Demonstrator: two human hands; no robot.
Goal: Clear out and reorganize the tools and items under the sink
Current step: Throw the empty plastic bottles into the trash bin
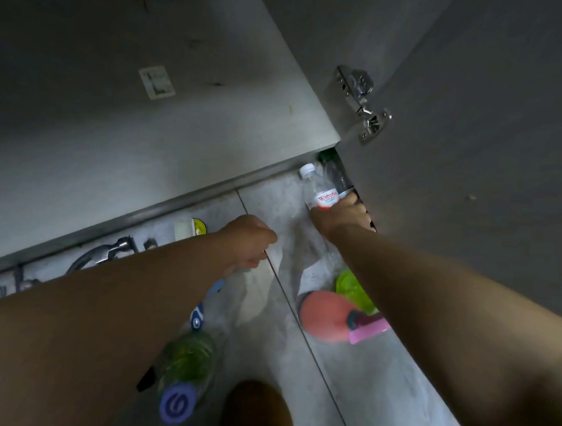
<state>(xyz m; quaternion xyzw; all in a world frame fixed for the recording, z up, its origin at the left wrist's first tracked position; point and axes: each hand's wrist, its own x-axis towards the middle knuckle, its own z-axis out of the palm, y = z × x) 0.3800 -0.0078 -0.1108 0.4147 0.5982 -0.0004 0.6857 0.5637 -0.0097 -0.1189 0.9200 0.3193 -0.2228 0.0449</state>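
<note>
Down at the floor [378, 380] by the open cabinet door [471, 157], the right hand [341, 216] had its fingers [352, 202] curled round the lower part of a clear water bottle [318, 188] w/ white cap & red label, tilted, cap pointing away from the wrist. Just beyond those fingers a darker bottle [338, 178] sat in the gap under the cabinet edge. The left hand [249, 240] was balled up; whether it pinched the crumpled clear bag [259, 293] below it, couldn't tell.

Best way on, I'd say: grip low & firm, draw the bottle straight back clear of the door, don't knock the dark one.

Nearer than the fingers, on grey tile: green lid [354, 288], pink bottle [369, 328], coral round thing [323, 316], green bottle [187, 364] w/ purple cap. Dim light; metal hinge [363, 103] on the door.
</note>
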